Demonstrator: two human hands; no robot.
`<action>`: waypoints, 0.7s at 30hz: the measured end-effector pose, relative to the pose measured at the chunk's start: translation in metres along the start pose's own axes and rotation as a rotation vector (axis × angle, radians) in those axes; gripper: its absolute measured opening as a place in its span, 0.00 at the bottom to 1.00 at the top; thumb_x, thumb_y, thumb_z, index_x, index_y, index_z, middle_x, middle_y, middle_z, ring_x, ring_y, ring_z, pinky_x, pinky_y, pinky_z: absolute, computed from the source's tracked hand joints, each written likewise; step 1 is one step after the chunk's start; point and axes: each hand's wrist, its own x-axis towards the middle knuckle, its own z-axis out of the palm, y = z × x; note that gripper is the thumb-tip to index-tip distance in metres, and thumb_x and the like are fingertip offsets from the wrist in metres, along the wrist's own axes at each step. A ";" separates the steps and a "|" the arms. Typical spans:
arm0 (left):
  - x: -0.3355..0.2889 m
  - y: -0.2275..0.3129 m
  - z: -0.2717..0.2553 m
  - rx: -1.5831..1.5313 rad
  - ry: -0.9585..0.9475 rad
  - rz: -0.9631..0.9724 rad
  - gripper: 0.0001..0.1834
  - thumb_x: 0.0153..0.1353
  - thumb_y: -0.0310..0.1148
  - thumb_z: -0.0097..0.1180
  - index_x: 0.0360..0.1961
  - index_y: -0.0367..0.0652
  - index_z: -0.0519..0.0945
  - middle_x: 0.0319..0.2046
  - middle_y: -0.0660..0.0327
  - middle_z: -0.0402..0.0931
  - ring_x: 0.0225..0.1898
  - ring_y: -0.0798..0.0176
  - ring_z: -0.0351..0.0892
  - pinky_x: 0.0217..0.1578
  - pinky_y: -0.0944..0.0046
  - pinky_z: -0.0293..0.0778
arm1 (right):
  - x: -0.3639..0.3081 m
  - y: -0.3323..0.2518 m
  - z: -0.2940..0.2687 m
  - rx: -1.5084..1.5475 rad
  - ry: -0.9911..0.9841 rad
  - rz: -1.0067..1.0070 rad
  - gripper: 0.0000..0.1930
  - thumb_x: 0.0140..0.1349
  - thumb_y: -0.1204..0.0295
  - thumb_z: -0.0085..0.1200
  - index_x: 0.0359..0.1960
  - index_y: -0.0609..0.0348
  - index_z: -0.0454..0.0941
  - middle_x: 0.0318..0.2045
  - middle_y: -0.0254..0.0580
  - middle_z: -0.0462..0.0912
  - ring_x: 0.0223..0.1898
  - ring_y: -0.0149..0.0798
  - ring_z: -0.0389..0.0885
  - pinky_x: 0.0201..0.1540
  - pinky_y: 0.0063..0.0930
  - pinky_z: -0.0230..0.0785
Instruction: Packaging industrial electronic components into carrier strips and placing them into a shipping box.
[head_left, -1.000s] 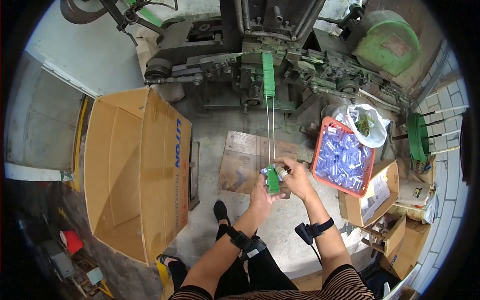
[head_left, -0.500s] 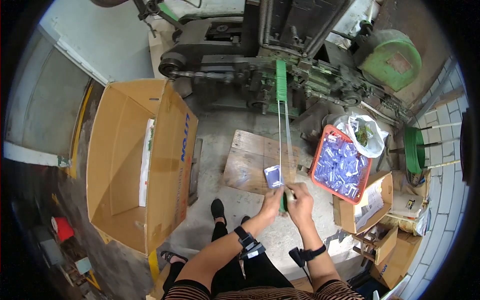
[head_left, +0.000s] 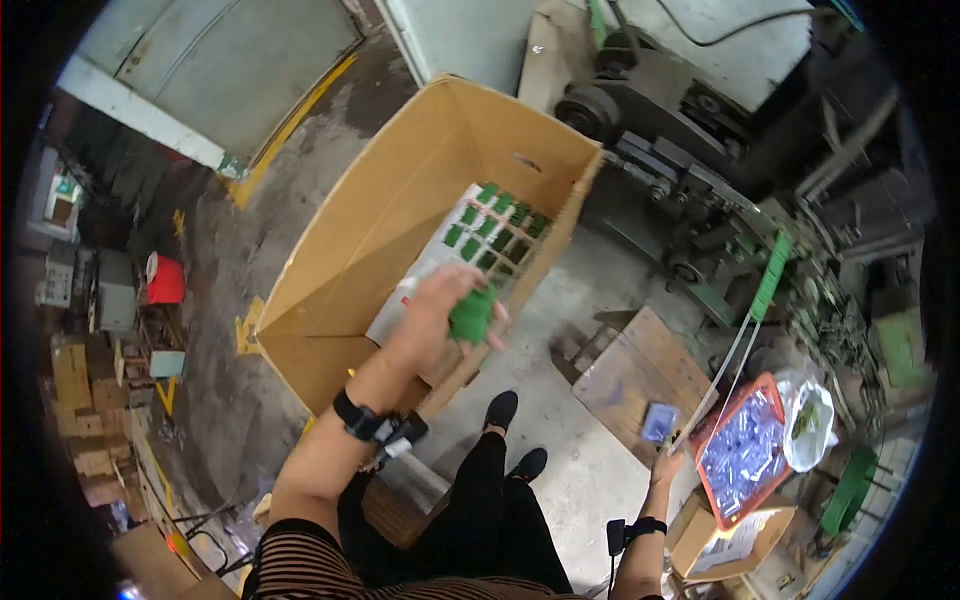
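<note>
My left hand (head_left: pixel 428 312) is over the large open cardboard box (head_left: pixel 345 215), fingers curled round a small green bundle (head_left: pixel 472 313); motion blurs its details. Inside the box, several similar green bundles stand in rows at one end of a white-topped layer (head_left: pixel 400 305). My right hand (head_left: pixel 667 467) grips the near end of two long thin metal rails (head_left: pixel 738 358) at the right. Those rails run up to the machine, where a row of green pieces (head_left: pixel 770 276) sits on their far end.
A wooden board (head_left: pixel 640 375) with a bluish plastic packet (head_left: pixel 660 422) lies in the middle. Beside the rails are a red basket (head_left: pixel 738 513) of small clear bags, a white plastic bag (head_left: pixel 808 425) and a small carton (head_left: pixel 690 550). The dark machine (head_left: pixel 690 195) stands at the far right.
My view has swung left toward the large box. My left hand has left the rails and moved over the box with a green bundle, while my right hand stays at the rails' near end.
</note>
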 end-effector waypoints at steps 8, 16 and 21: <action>0.117 -0.135 -0.185 0.384 0.389 0.103 0.11 0.55 0.34 0.53 0.32 0.34 0.76 0.30 0.60 0.76 0.33 0.70 0.73 0.34 0.69 0.69 | 0.006 -0.026 0.022 -0.398 0.032 -0.041 0.18 0.58 0.71 0.47 0.47 0.73 0.68 0.41 0.59 0.74 0.37 0.44 0.73 0.41 0.34 0.65; 0.216 -0.295 -0.252 0.661 0.675 0.076 0.14 0.51 0.34 0.55 0.33 0.33 0.78 0.31 0.49 0.78 0.33 0.58 0.78 0.36 0.63 0.69 | -0.005 -0.023 0.024 -0.386 0.190 -0.102 0.15 0.56 0.79 0.43 0.46 0.72 0.70 0.42 0.49 0.76 0.43 0.41 0.72 0.50 0.29 0.62; 0.239 -0.320 -0.243 0.844 0.680 0.085 0.11 0.53 0.30 0.51 0.36 0.36 0.78 0.33 0.48 0.77 0.35 0.49 0.76 0.39 0.59 0.70 | 0.002 -0.008 0.020 -0.329 0.282 -0.057 0.15 0.53 0.81 0.44 0.43 0.73 0.71 0.42 0.48 0.75 0.43 0.40 0.73 0.51 0.28 0.61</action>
